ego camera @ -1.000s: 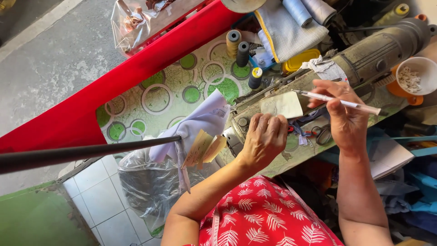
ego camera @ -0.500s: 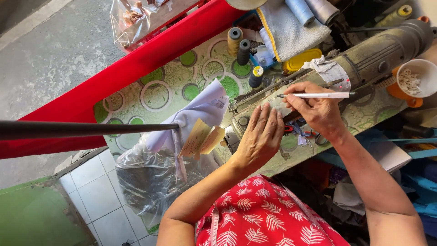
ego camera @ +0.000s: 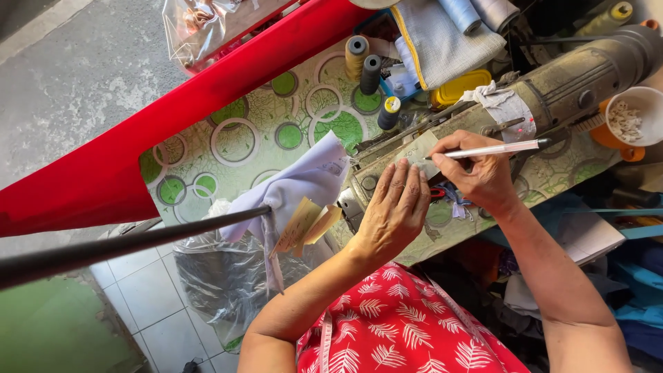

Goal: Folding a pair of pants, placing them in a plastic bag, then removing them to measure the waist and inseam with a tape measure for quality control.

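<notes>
On the sewing machine bed [ego camera: 442, 200], the left hand [ego camera: 394, 207] now lies flat, fingers together, on the paper slip [ego camera: 419, 148]; the pen [ego camera: 494, 149], pinched in the right hand [ego camera: 483, 176], has been lowered to it.

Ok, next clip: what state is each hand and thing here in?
left hand: flat, fingers spread, pressing the paper slip
right hand: closed around the pen
pen: tip on the paper slip
paper slip: flat on the sewing machine
white cup: upright, holding small pieces
thread cones: standing upright

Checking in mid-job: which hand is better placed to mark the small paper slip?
Right. The right hand holds the pen, tip at the paper slip; the left hand lies flat, steadying it.
</notes>
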